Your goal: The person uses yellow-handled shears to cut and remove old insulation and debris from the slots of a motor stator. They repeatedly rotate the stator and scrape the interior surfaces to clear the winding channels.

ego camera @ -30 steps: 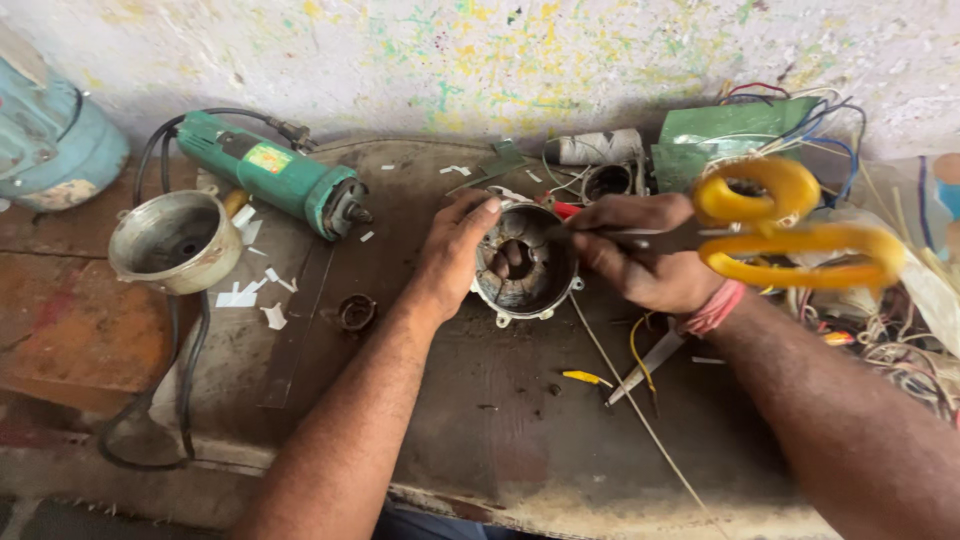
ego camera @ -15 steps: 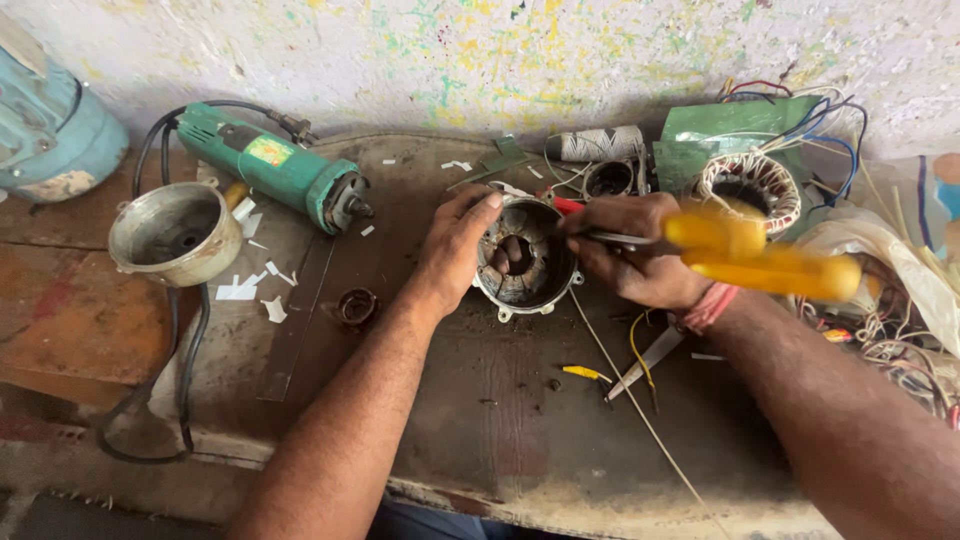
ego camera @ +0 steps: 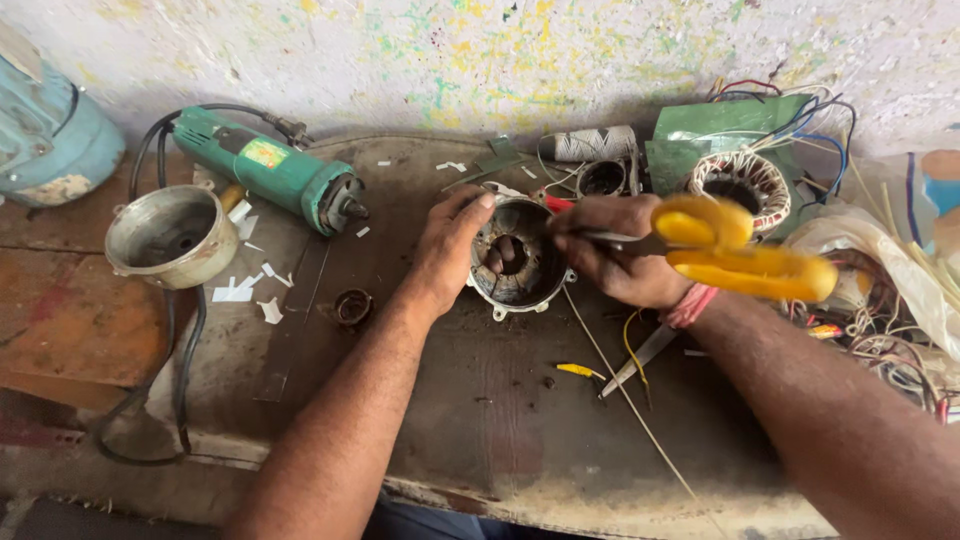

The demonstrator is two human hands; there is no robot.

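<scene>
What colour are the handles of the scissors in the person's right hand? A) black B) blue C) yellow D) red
C: the scissors held in the right hand over the round metal motor housing have bright yellow handles.

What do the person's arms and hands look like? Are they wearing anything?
Both arms are bare, with no sleeves or gloves showing. The left hand wears nothing, no ring or watch. The right hand has a red thread band tied round its wrist.
</scene>
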